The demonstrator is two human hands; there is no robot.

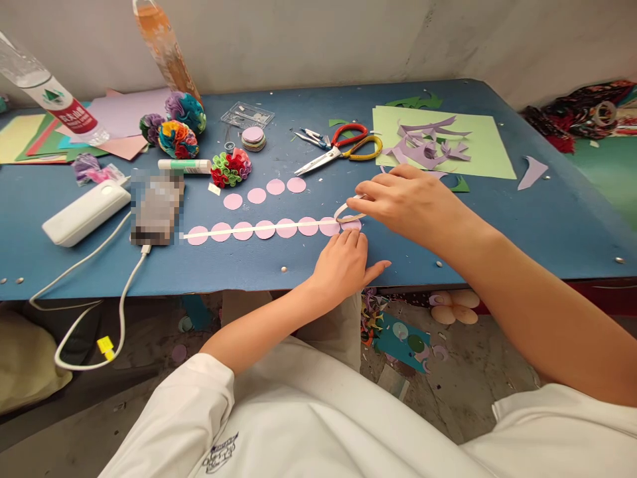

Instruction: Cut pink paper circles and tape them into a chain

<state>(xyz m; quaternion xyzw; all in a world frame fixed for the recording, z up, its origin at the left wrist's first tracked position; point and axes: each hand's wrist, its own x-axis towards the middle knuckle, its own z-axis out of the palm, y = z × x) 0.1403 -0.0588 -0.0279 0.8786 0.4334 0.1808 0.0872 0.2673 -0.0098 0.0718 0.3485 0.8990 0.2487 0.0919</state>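
A row of several pink paper circles point(243, 236) lies on the blue table, with a white strip of tape point(279, 226) running across their middles. My left hand point(343, 260) rests at the right end of this row, fingertips on the last circles and thumb stretched out to the side. Just above it, my right hand point(398, 198) is closed on a narrow roll of tape point(340, 214), whose near edge shows below the fingers. The strip leads up to that roll. Behind the row lie a few loose pink circles point(256, 196).
Scissors point(333, 149) lie behind my hands, near purple scraps point(432, 143) on a pale green sheet point(490, 149). Leftward are a glue stick point(184, 166), paper flowers point(179, 136), a stack of circles point(253, 137), a phone point(158, 206), a white power bank point(87, 211) and bottles point(60, 106).
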